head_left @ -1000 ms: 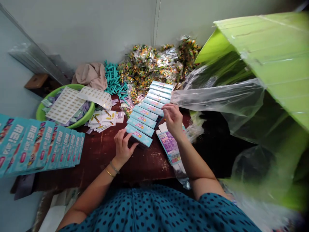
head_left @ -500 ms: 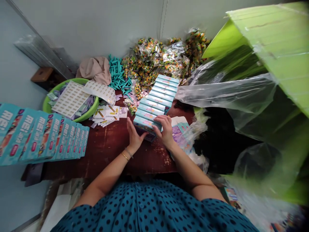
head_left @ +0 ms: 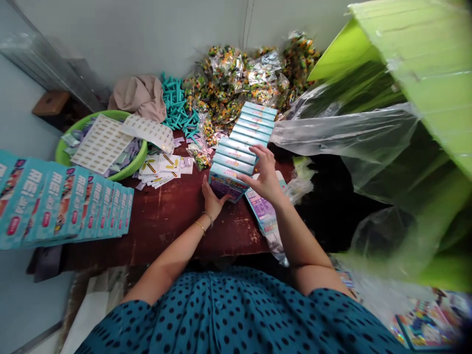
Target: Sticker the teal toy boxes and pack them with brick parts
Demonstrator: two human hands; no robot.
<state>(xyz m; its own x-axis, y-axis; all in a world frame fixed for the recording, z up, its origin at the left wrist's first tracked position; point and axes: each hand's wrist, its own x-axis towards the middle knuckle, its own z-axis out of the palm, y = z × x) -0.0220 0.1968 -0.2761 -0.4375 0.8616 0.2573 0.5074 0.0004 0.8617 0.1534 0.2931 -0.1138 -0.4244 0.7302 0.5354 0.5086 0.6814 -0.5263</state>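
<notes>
A row of several teal cardboard boxes point(head_left: 248, 133) stands packed face to face on the dark red table, running away from me. My left hand point(head_left: 215, 197) is open against the nearest box, fingers along its left side and thumb stretched along its lower front edge. At the right side of the row, my right hand point(head_left: 268, 178) is spread open, its thumb by the nearest box's top right corner and its fingers over the boxes' right edge. Under my right wrist lie flat purple-and-teal cartons point(head_left: 263, 209), partly hidden.
Another row of teal boxes point(head_left: 70, 201) stands at left. Behind it sits a green basin point(head_left: 142, 158) with small packets and sticker sheets point(head_left: 103, 142). Printed cards point(head_left: 162, 167), teal plastic pieces point(head_left: 175, 105) and bagged colourful bricks point(head_left: 236, 81) lie further back. A lime-green carton point(head_left: 416, 64) with plastic film fills the right.
The near end of the row has shifted slightly right and away from me. My right hand has opened and its fingers have lifted off the box tops toward the right edge.
</notes>
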